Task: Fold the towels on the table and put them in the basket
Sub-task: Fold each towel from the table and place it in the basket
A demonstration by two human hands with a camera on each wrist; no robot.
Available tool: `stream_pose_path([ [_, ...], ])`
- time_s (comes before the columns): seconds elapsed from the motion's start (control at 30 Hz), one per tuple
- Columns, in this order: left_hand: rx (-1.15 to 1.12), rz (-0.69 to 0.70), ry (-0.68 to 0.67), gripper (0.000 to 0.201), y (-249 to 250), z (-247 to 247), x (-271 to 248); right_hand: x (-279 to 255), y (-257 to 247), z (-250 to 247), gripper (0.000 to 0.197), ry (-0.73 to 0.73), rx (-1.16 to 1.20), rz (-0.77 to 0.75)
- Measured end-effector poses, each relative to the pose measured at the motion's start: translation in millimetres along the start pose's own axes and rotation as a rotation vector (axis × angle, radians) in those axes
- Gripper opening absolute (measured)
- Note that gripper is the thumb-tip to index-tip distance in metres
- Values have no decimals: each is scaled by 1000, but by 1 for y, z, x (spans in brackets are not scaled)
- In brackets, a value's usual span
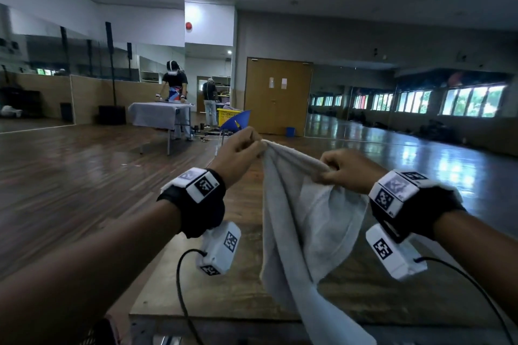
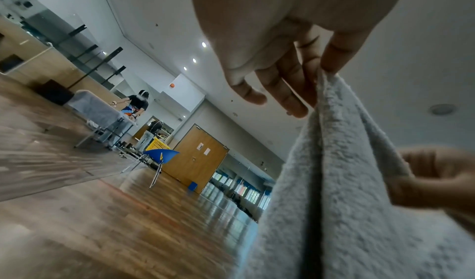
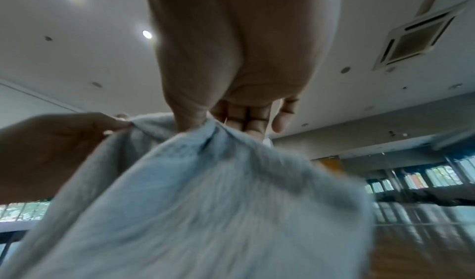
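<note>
Wide and dim, the hall (image 1: 364, 36) stretches back over a glossy wooden floor (image 1: 70, 176), with mirrored walls on the left, a row of bright windows (image 1: 448, 101) on the right and a wooden double door (image 1: 279, 96) in the far wall. Close under the head camera lies a wooden table (image 1: 224, 283), seen from its near edge. Far back on the left stands a second table draped in grey cloth (image 1: 157, 115), where another person (image 1: 175, 84) bends over a colourful cloth. Just right of that, a yellow basket (image 1: 225, 115) sits behind a blue chair (image 1: 236, 122); a small blue bin (image 1: 290, 131) stands by the door.

A pale grey towel (image 1: 302, 227) hangs in the air above the near table, held up by its top edge, with its lower end trailing down toward the table's near edge. It sags in loose folds between the two grips.

Each forearm wears a black wrist strap carrying white marker boxes with cables. The left hand (image 1: 241, 152) pinches the towel's upper corner between thumb and fingertips, the higher of the two holds; the left wrist view shows its other fingers (image 2: 287, 92) relaxed beside the cloth. The right hand (image 1: 350, 169) clenches a bunched part of the same edge, a little lower and to the right.
</note>
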State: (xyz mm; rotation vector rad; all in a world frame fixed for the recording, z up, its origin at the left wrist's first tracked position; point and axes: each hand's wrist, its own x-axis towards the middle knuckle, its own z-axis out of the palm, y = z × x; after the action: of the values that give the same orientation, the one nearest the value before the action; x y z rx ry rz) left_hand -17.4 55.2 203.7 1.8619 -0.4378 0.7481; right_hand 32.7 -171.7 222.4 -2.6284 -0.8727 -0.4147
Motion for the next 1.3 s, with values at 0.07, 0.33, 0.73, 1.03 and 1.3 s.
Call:
stream_pose_path([
  [0.07,-31,2,51,26,3,-8,5,-5,13,4,22,13,68,17],
  [0.33,363,145,477,11,-13,-43,10,-8,29,2,6,-5,392,30],
  [0.73,-26,-81,-226,27,-26,29,-34,14,-37,2,7,160,408,-47],
  [1.03,-201,-16,-21,23,-26,46,-38,2,-28,-2,4,119,432,9],
  [1.3,6,30,-3,34,-22,31,-28,-13,-7,21,9,-66,492,70],
])
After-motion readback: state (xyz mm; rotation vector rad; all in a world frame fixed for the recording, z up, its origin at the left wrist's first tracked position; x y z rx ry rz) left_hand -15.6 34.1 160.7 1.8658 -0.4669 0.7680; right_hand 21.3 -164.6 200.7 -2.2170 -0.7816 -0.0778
